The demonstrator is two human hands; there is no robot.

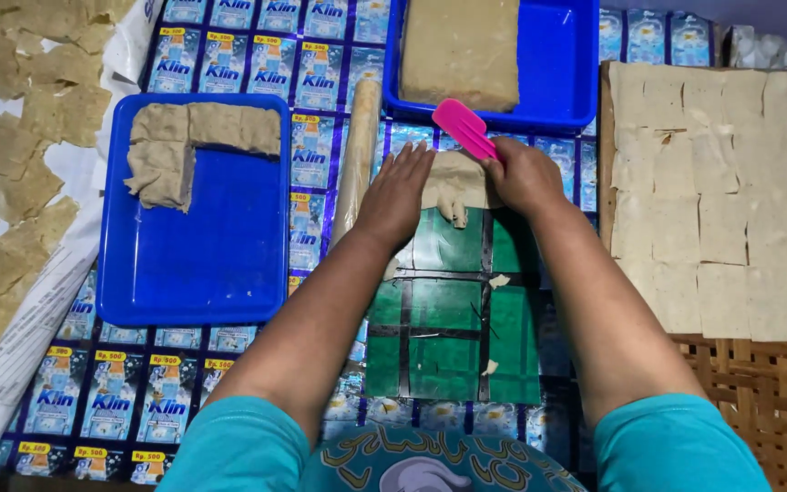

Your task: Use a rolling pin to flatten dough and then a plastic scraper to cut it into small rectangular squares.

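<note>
Dough dominates here. Largest are the cut sheets (717, 191) laid out right of the green board (448, 319), then the slab in the far blue tray (548, 73) beyond it. At the board's far edge lies a small soft dough piece (453, 182), probably light, limp and tearable, best lifted from underneath. The left hand (398, 191) presses flat, grip open; the right hand (523, 173) grips a pink scraper (465, 128).

Head-worn view, steeply downward, close.
</note>
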